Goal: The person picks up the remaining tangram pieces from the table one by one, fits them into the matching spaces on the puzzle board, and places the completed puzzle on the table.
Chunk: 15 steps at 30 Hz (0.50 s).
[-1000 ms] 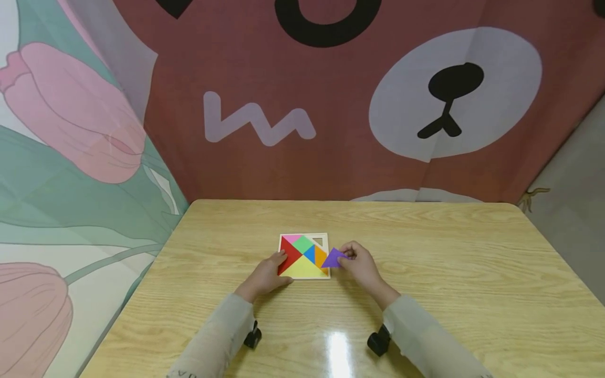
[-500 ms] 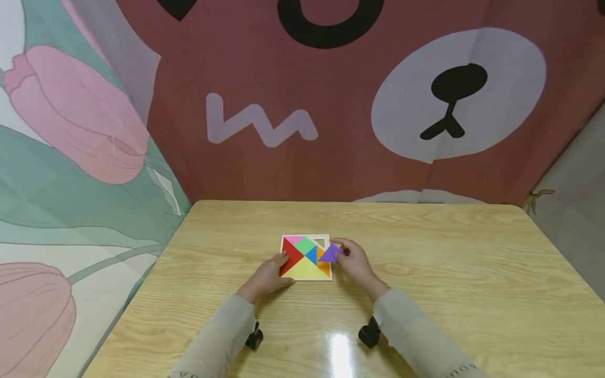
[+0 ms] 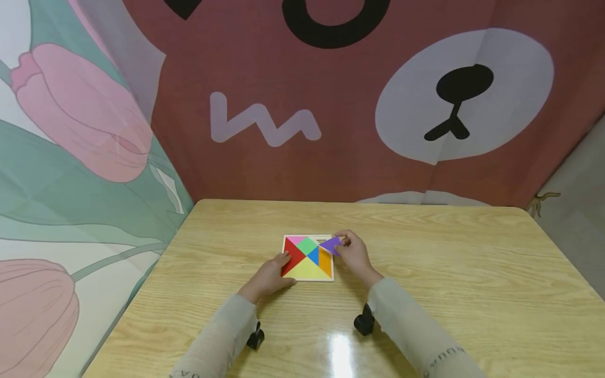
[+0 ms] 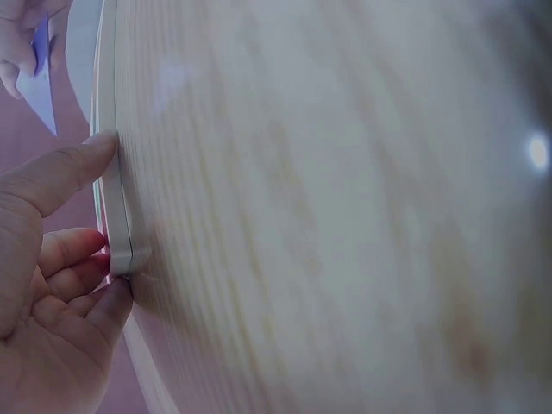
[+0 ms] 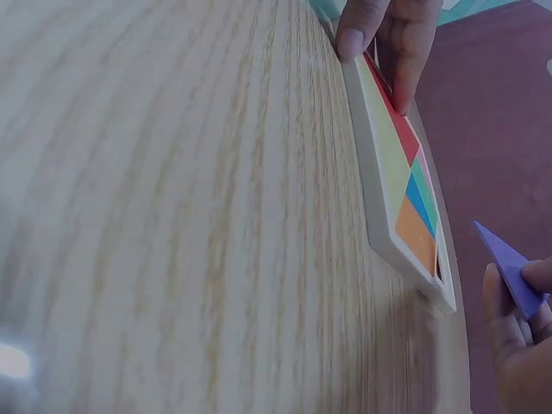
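Note:
A square tangram tray [image 3: 312, 280] with a pale wooden rim lies on the table, filled with flat coloured pieces. Among them are a red triangle [image 3: 294, 256], a yellow triangle [image 3: 307, 270] and an orange piece [image 3: 325, 261]. My left hand [image 3: 268, 276] grips its near left corner, thumb at the near edge, other fingers on the red piece and left side. Between thumb and fingers my right hand [image 3: 355, 254] pinches a purple triangle [image 3: 331, 245], raised over the tray's far right corner, where an open gap partly shows beneath. The right wrist view shows the purple triangle [image 5: 511, 272] tilted, apart from the rim.
The light wooden table [image 3: 449, 273] extends around the tray on all sides. Behind its far edge hangs a brown cloth [image 3: 340, 173] with a cartoon bear face. A flowered cloth [image 3: 94, 210] hangs at the left. Black wrist cameras [image 3: 364, 321] sit under the sleeves.
My right hand has carried the purple triangle away from me, from the tray's right edge to its far right corner, turning it on the way. The left hand keeps its place on the tray.

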Each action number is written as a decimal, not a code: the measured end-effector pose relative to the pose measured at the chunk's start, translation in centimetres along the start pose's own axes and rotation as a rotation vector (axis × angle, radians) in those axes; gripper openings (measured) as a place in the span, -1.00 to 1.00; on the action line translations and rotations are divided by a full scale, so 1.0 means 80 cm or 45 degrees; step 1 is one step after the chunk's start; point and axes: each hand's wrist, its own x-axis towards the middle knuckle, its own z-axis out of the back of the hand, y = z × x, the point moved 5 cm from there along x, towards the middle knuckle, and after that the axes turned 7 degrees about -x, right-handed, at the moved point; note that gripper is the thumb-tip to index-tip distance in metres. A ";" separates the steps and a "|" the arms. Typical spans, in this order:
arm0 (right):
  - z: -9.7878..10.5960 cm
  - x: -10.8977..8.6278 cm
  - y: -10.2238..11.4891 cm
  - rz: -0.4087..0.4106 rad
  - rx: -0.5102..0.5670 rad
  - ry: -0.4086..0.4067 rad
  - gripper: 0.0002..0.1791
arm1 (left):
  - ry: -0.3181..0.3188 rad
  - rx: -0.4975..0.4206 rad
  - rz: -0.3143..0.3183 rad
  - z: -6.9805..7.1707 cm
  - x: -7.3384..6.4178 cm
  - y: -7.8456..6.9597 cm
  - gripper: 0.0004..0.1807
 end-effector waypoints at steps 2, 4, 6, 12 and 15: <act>-0.001 0.004 0.003 0.021 -0.026 -0.017 -0.72 | -0.007 0.008 -0.013 0.001 0.001 0.000 -0.26; -0.002 0.007 0.004 0.041 -0.059 -0.030 -0.74 | -0.015 0.006 -0.037 0.003 0.001 -0.002 -0.26; -0.003 0.010 0.005 0.050 -0.080 -0.037 -0.75 | -0.019 -0.002 -0.044 0.004 0.002 -0.003 -0.25; -0.012 0.014 0.000 0.096 -0.127 -0.023 -0.79 | -0.017 -0.006 -0.047 0.003 -0.001 -0.002 -0.25; -0.015 0.017 0.000 0.145 -0.175 -0.039 -0.80 | -0.015 -0.017 -0.041 0.002 -0.002 -0.002 -0.25</act>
